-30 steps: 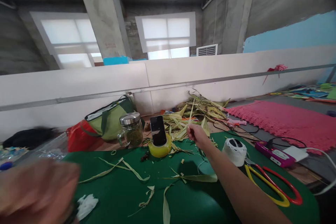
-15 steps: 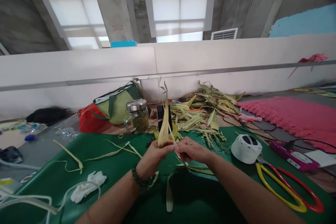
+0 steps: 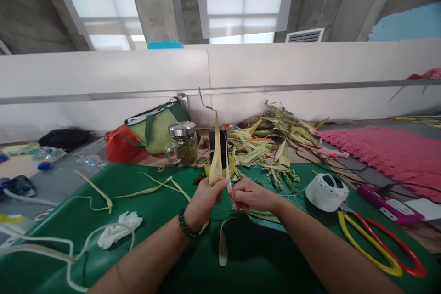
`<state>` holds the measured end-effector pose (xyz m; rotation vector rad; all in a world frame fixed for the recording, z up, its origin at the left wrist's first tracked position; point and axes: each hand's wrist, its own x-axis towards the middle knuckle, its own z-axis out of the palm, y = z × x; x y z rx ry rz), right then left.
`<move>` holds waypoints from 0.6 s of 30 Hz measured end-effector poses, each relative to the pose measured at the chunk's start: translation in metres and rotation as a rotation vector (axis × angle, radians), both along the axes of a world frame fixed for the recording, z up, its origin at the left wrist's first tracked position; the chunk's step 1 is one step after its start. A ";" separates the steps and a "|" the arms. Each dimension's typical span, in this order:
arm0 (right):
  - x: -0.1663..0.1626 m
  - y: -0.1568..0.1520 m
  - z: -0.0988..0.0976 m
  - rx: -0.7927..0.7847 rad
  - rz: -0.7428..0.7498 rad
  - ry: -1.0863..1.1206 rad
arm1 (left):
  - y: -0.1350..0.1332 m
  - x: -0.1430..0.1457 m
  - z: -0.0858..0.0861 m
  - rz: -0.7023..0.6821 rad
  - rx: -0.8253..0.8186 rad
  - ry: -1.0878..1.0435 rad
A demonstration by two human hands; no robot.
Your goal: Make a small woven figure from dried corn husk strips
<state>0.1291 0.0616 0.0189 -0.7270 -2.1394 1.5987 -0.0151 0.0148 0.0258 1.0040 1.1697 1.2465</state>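
Closest bit: a loose husk piece (image 3: 223, 248) lying on the green desk (image 3: 193, 266), pointing away from the person, neither hand on it.
Left hand (image 3: 204, 200): curled snug around the bottom of a husk leaf (image 3: 217, 163), no real gap in the grip.
Right hand (image 3: 251, 194): fingers folded in tight, pinching a thin pale strip (image 3: 228, 183).
Husk leaf: stands near upright out of the left fist, long axis going up and away, skinny tip bending left. Left hand's the one on it; right hand is just beside its base.
Pale strip: runs between the two hands, right along the leaf's base. Can't tell if they're joined, tbh.
Off to the sides: crumpled tissue (image 3: 120, 229) on the left, big scissors (image 3: 377, 244) on the right, both well clear of the hands.
Just past the leaf: phone (image 3: 223, 147) propped at a yellow roll (image 3: 232, 165), probably the main thing to bump going forward.
Way back: glass jar (image 3: 186, 147) left of the phone, messy husk heap (image 3: 285, 128) to its right.
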 end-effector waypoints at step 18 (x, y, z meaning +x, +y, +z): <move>0.002 -0.010 0.006 -0.091 0.117 -0.056 | 0.007 -0.011 0.002 0.192 0.070 -0.124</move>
